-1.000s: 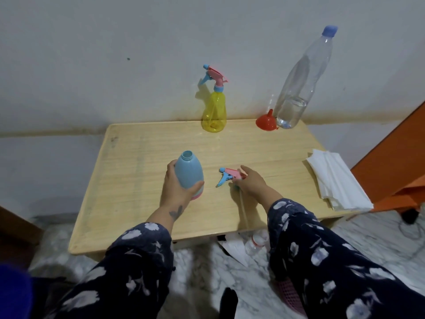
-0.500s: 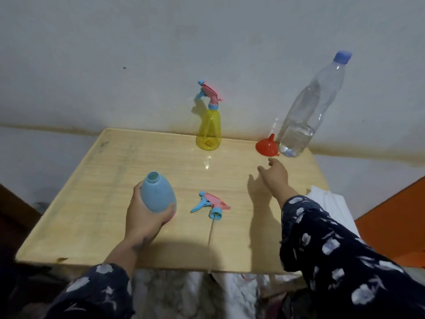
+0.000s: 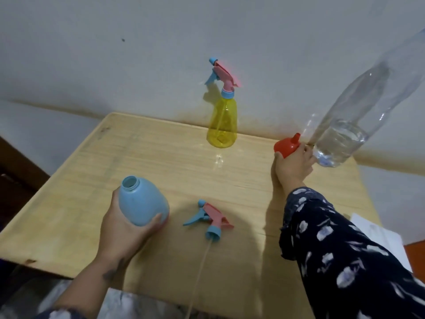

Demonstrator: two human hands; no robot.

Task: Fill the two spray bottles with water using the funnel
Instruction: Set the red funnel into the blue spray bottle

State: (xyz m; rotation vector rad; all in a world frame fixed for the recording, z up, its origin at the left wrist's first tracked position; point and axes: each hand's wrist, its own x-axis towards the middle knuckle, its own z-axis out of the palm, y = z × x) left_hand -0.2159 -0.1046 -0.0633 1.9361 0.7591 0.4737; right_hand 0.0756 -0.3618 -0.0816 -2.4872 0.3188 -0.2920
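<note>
Right hand (image 3: 292, 166) grips funnel (image 3: 286, 147) (spout up)

On a wooden table (image 3: 174, 162), the left hand (image 3: 124, 229) grips an uncapped blue spray bottle (image 3: 143, 201); its trigger head (image 3: 210, 221) lies beside. The right hand (image 3: 291, 164) grasps a red funnel (image 3: 286, 146) beside a water bottle (image 3: 349, 120). A yellow spray bottle (image 3: 222, 120) stands behind.

One head-worn camera looks forward and down over the wooden table (image 3: 92, 185), close in. It faces the white wall (image 3: 138, 54) behind.
</note>
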